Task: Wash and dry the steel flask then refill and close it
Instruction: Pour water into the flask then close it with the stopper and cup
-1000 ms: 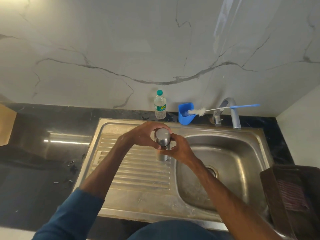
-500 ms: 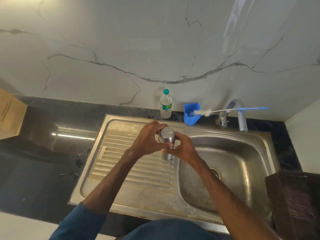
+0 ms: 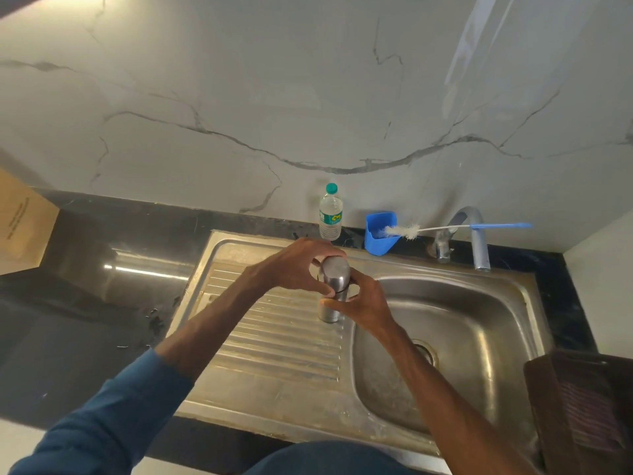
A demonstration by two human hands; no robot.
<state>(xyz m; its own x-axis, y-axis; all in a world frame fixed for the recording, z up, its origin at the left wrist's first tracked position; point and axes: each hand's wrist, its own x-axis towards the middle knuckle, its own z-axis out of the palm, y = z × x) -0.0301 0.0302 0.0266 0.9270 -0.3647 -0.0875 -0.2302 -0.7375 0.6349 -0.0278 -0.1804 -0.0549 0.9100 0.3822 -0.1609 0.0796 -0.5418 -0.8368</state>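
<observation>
The steel flask (image 3: 333, 289) stands upright on the ribbed draining board (image 3: 274, 341) by the basin's left rim. My left hand (image 3: 298, 265) curls round its rounded cap (image 3: 336, 271) from the left. From the right, my right hand (image 3: 363, 301) grips the flask's body just below the cap. A clear plastic water bottle (image 3: 330, 214) with a green cap stands on the counter behind the sink. In a blue holder (image 3: 380, 234) lies a bottle brush (image 3: 445, 228), its blue handle pointing right past the tap (image 3: 474, 234).
The sink basin (image 3: 455, 337) with its drain lies to the right. A dark brown basket (image 3: 582, 413) sits at the lower right edge. Black countertop (image 3: 102, 303) stretches left, with a cardboard box (image 3: 20, 224) at the far left. A marble wall rises behind.
Both hands stay on the flask. The left hand's fingers have shifted slightly round the cap. The view has drifted a little.
</observation>
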